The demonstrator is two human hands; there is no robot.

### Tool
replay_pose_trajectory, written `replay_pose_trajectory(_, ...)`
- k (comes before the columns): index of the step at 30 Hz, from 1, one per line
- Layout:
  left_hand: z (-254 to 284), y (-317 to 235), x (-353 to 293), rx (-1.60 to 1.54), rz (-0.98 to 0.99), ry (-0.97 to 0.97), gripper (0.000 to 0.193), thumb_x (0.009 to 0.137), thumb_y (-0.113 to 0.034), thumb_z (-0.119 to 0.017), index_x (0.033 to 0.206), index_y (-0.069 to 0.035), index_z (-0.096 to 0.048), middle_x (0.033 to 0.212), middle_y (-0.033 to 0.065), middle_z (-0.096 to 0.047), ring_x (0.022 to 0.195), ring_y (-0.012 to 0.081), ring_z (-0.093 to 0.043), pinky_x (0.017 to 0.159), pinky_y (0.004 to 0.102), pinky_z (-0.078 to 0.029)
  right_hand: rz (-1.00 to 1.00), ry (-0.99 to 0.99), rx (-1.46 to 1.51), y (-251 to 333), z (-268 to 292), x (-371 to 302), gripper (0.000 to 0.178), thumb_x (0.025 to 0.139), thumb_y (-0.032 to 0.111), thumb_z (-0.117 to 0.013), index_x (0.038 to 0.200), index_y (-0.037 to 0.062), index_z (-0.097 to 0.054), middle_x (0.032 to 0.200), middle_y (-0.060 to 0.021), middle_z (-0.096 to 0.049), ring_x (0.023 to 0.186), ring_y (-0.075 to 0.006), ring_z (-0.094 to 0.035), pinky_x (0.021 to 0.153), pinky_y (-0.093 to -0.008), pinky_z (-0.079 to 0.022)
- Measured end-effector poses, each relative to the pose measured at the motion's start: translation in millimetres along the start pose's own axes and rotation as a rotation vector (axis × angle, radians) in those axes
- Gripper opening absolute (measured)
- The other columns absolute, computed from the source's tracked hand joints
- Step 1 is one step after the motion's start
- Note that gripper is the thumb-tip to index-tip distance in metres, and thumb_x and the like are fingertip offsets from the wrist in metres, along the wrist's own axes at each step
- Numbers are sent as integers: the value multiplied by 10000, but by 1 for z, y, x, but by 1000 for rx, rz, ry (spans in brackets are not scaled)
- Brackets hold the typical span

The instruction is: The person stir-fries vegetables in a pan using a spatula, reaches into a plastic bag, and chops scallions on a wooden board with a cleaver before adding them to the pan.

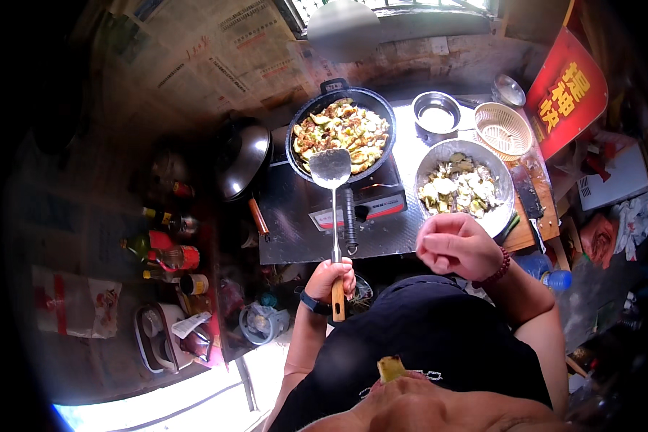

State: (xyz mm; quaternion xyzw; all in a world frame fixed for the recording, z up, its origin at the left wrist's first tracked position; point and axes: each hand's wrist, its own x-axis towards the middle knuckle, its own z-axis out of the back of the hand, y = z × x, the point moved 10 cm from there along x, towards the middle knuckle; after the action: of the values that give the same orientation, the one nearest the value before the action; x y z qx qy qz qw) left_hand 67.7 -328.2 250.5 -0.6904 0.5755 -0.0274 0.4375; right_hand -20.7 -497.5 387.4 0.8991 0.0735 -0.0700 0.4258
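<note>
Spatula [330,169]: metal blade over the near edge of the pan [349,93] of browned food [342,133].
Left hand [330,279]: wrapped around the spatula's wooden handle.
Right hand [457,245]: fingers curled, near the bowl [469,146]; I can't tell whether they hold anything.
Right of bowl: knife [529,200] on wooden board [549,217].

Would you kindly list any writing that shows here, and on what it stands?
I leave wording unquoted.
Red sign: large yellow characters, clear enough to read.
Newspaper on the wall: a few larger characters, the rest too small.
Stove: print on its front, too small.
Bottles: labels too blurred.
</note>
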Motion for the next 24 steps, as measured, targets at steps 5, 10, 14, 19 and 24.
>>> replay_pose_trajectory(5,-13,4,17,-23,35,-9,116,885,-154,-507,833,-51,-517,562,63,-499,492,188,-505,459,315,-465,-127,-341,-88,-62,102,-40,189,916,181,-562,787,43,-567,607,30,-502,449,-18,-391,421,-167,-320)
replay_pose_trajectory(10,-32,8,39,-78,58,63,173,898,-192,-465,763,-83,-465,569,52,-497,508,180,-501,469,312,-461,-78,-593,-108,-74,150,-77,203,916,199,-566,767,63,-556,566,43,-478,417,-20,-381,386,-168,-297)
replay_pose_trajectory(14,-39,13,62,-145,81,41,161,892,-211,-470,786,-91,-489,568,36,-481,500,173,-479,471,311,-445,-45,-594,-123,-75,157,-80,193,912,201,-579,771,70,-561,578,51,-483,431,-18,-388,392,-162,-294)
replay_pose_trajectory(19,-53,18,95,-168,95,25,194,891,-258,-528,832,-75,-550,613,46,-526,543,201,-514,531,348,-465,-88,-500,-226,-73,145,-71,191,910,206,-591,787,62,-571,600,54,-500,453,-10,-403,410,-155,-313)
replay_pose_trajectory(24,-54,35,117,-146,101,25,211,906,-299,-550,851,-96,-570,827,135,-661,728,251,-632,682,392,-506,-144,-356,-202,-74,115,-42,210,936,223,-553,909,18,-589,658,25,-546,526,-24,-491,465,-153,-392)
